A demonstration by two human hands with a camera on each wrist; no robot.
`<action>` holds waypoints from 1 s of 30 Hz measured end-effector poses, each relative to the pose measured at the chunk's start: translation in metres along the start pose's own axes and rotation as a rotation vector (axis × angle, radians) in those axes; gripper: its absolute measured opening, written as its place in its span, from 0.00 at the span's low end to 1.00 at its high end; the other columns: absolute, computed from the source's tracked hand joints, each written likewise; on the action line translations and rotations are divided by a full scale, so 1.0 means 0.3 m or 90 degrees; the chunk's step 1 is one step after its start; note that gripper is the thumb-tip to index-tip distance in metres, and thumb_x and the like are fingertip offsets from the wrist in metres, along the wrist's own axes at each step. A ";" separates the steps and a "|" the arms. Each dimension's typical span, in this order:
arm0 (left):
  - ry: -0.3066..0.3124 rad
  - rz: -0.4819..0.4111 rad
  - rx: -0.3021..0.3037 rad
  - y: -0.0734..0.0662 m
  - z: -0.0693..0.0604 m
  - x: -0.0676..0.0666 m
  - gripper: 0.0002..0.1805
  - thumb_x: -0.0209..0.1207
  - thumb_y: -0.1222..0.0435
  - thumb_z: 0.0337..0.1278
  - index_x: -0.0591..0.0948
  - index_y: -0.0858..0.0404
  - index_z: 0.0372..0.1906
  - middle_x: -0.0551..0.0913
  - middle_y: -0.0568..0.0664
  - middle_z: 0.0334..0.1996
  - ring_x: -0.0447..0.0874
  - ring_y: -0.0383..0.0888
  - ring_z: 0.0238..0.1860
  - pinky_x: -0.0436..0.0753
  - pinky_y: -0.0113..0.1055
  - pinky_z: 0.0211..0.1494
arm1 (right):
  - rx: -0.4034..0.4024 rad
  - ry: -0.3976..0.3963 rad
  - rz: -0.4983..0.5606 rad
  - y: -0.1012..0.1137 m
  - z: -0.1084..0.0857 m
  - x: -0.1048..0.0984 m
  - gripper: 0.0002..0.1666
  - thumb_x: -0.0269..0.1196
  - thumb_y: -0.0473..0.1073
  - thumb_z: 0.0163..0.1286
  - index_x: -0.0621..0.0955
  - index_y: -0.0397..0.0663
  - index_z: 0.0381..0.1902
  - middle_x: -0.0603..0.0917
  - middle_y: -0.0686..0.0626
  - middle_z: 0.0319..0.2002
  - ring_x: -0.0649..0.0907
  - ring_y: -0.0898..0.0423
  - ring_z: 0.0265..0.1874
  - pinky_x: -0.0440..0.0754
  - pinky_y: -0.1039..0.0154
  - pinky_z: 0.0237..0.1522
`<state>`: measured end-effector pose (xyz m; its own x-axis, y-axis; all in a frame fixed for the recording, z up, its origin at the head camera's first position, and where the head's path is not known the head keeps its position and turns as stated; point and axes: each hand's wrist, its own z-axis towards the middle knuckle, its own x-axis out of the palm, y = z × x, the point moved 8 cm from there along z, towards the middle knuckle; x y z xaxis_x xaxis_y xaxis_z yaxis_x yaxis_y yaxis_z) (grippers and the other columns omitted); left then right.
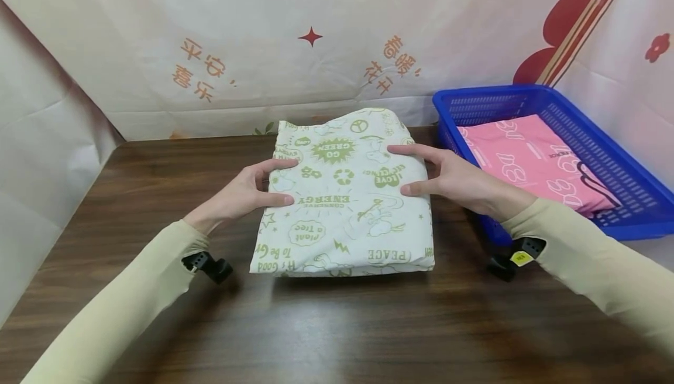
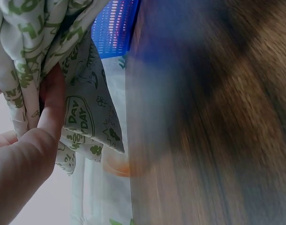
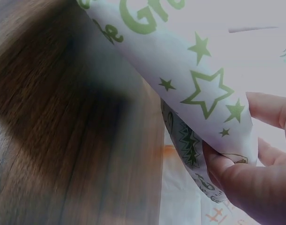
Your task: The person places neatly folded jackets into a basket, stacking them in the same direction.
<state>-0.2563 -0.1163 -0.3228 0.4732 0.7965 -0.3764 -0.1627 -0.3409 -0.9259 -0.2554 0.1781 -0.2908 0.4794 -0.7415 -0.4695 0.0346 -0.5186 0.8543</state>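
A folded white cloth with green print (image 1: 342, 226) is held up by both hands, its near edge above the table in the head view. The left hand (image 1: 242, 194) grips its left side, thumb and a finger on top. In the left wrist view the left hand (image 2: 35, 150) pinches bunched layers of the cloth (image 2: 21, 51), and a loose flap hangs beyond. At the cloth's right side the right hand (image 1: 455, 179) grips the edge. The right wrist view shows the right hand (image 3: 260, 173) with fingers on both sides of the folded cloth (image 3: 208, 93).
A blue plastic basket (image 1: 637, 179) stands at the right with a folded pink printed cloth (image 1: 537, 161) inside. Brown wooden tabletop (image 1: 158, 196) lies beneath the hands. A pale printed curtain (image 1: 253, 21) hangs behind the table. Each wrist wears a dark strapped device.
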 end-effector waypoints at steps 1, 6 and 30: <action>0.000 -0.001 0.000 -0.003 0.003 0.003 0.37 0.69 0.65 0.53 0.69 0.55 0.69 0.59 0.47 0.17 0.57 0.44 0.21 0.64 0.34 0.27 | 0.004 0.000 0.001 -0.002 -0.003 -0.003 0.43 0.71 0.47 0.60 0.66 0.70 0.71 0.60 0.49 0.68 0.70 0.49 0.58 0.75 0.56 0.51; 0.013 -0.024 0.011 -0.015 0.019 0.024 0.36 0.68 0.68 0.53 0.69 0.58 0.69 0.66 0.48 0.17 0.60 0.42 0.21 0.65 0.34 0.27 | 0.000 -0.002 -0.013 -0.008 -0.016 -0.024 0.41 0.71 0.47 0.60 0.69 0.66 0.70 0.60 0.48 0.68 0.65 0.49 0.60 0.70 0.55 0.54; 0.001 -0.036 0.064 -0.126 0.125 0.090 0.36 0.67 0.66 0.56 0.68 0.55 0.70 0.70 0.49 0.38 0.55 0.44 0.21 0.66 0.36 0.31 | -0.008 -0.016 -0.028 -0.038 -0.065 -0.168 0.40 0.67 0.45 0.65 0.65 0.66 0.72 0.62 0.49 0.68 0.68 0.51 0.61 0.73 0.60 0.56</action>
<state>-0.2698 -0.0633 -0.2992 0.4856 0.8121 -0.3234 -0.2217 -0.2434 -0.9442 -0.2629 0.2296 -0.2724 0.4551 -0.7287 -0.5117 0.0662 -0.5454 0.8356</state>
